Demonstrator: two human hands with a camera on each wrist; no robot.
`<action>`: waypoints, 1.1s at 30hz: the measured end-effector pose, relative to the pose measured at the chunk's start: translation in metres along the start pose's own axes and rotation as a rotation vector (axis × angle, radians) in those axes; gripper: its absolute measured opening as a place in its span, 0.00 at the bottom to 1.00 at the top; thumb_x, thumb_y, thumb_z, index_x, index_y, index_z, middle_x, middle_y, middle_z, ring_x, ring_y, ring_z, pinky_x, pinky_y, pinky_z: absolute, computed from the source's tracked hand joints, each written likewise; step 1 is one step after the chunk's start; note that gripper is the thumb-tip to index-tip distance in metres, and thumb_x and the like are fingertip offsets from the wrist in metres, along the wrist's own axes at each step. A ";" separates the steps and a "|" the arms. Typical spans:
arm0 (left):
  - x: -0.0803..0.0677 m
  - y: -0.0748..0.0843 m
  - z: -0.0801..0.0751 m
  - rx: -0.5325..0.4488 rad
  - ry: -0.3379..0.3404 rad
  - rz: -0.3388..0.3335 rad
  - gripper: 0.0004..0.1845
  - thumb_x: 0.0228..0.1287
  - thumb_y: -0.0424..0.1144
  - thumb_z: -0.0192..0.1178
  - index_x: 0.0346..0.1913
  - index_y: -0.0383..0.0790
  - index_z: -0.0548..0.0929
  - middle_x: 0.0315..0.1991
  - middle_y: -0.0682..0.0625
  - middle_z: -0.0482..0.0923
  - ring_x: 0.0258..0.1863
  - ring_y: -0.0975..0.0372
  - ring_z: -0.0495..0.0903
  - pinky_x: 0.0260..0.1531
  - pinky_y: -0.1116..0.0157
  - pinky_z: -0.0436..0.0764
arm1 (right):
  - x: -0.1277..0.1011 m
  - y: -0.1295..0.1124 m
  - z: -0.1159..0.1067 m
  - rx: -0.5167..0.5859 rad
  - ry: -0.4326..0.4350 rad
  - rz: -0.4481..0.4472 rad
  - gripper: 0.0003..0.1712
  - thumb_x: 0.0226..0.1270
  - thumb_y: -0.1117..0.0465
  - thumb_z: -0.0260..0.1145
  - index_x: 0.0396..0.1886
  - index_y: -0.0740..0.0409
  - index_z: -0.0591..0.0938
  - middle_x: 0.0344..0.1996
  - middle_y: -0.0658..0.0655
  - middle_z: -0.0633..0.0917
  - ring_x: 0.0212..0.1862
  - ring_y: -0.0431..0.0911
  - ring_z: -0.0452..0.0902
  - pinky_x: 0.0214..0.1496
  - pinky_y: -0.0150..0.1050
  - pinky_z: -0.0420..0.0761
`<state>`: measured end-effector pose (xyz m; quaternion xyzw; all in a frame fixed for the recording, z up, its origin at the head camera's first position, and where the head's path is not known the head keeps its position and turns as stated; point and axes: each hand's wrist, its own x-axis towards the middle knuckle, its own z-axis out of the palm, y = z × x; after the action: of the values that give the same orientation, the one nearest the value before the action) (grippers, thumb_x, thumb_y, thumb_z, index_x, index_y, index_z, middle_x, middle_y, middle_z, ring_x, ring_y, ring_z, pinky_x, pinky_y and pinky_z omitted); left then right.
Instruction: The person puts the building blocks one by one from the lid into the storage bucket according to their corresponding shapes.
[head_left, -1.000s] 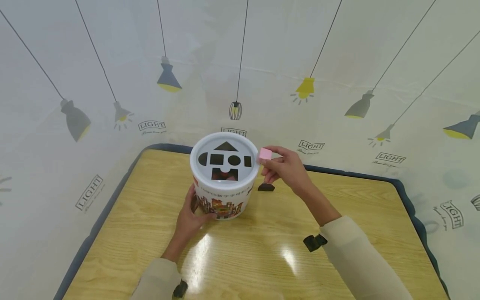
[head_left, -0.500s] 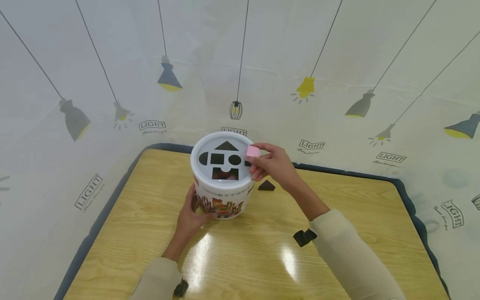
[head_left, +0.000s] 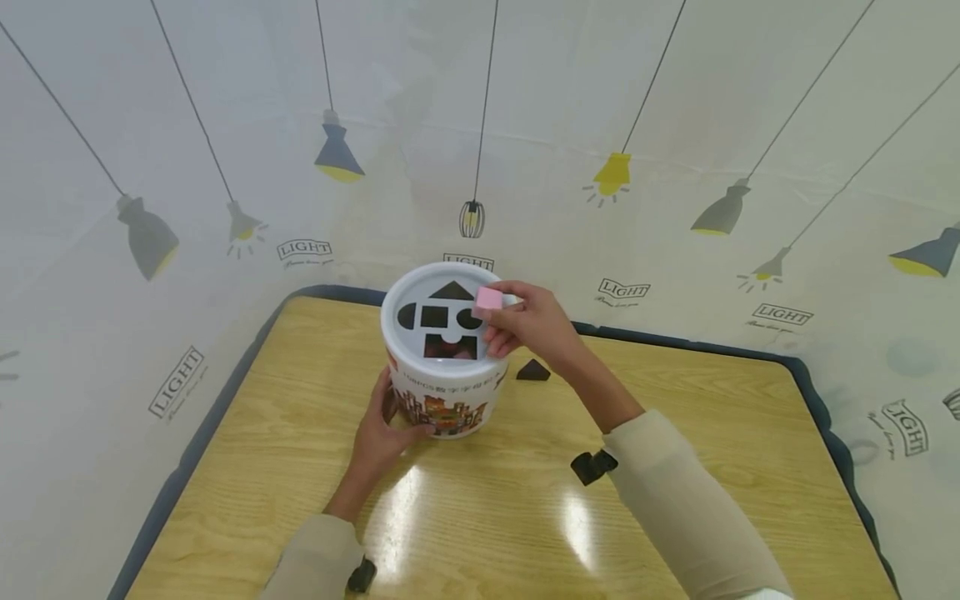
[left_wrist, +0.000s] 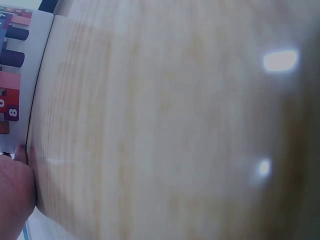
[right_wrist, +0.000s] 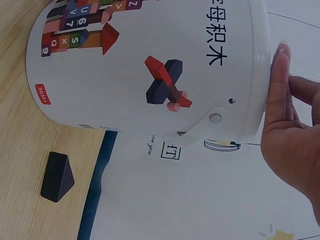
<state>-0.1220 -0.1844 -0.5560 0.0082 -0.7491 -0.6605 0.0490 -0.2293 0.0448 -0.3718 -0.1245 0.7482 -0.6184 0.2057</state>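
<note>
On the table (head_left: 247,467), one white bucket (head_left: 442,387) stands near the far edge. Left hand (head_left: 382,437): it holds the bucket's lower near wall, with the thumb across the printed front and the fingers wrapped round the left side; whether they are spread cannot be told. The left wrist view shows only blurred wood grain, a strip of the bucket print and a fingertip.

Bucket lid (head_left: 420,287): six cut-outs are visible, namely one triangle, one half-round, one square, one circle partly covered, one narrow slot mostly hidden, and one arch-shaped opening. Something reddish shows through the arch opening; it cannot be identified. Bucket wall print: Chinese characters, blocks bearing letters and digits, and a red "36M+" tag (right_wrist: 43,94).

Right hand (head_left: 528,325): fingertips and thumb pinch one pink cube (head_left: 488,298) above the right part of the lid, at the circle.

One dark triangular block (head_left: 532,370) lies on the table just right of the bucket.

The printed backdrop (head_left: 675,125) repeats the word "LIGHT" among hanging lamps.
</note>
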 end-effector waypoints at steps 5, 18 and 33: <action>0.000 0.001 0.000 -0.001 -0.002 -0.005 0.64 0.42 0.30 0.78 0.78 0.47 0.46 0.74 0.40 0.57 0.73 0.48 0.58 0.75 0.51 0.57 | 0.004 -0.002 0.007 -0.011 -0.029 0.013 0.31 0.66 0.57 0.68 0.65 0.58 0.70 0.24 0.62 0.85 0.22 0.47 0.83 0.28 0.44 0.89; -0.001 0.003 0.000 0.000 -0.009 -0.008 0.63 0.44 0.33 0.78 0.78 0.50 0.46 0.75 0.42 0.55 0.73 0.49 0.57 0.75 0.53 0.57 | 0.009 -0.013 0.026 -0.069 -0.078 0.053 0.23 0.67 0.58 0.67 0.60 0.55 0.73 0.26 0.64 0.85 0.21 0.48 0.83 0.28 0.45 0.89; 0.003 -0.015 0.000 0.019 0.004 0.003 0.63 0.43 0.35 0.79 0.78 0.58 0.46 0.75 0.44 0.55 0.74 0.50 0.57 0.75 0.53 0.57 | 0.021 -0.018 0.040 -0.112 -0.134 0.076 0.22 0.68 0.58 0.66 0.59 0.57 0.72 0.29 0.67 0.86 0.22 0.48 0.83 0.28 0.46 0.89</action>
<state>-0.1259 -0.1862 -0.5712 0.0089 -0.7554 -0.6532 0.0516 -0.2307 -0.0027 -0.3630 -0.1483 0.7705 -0.5575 0.2712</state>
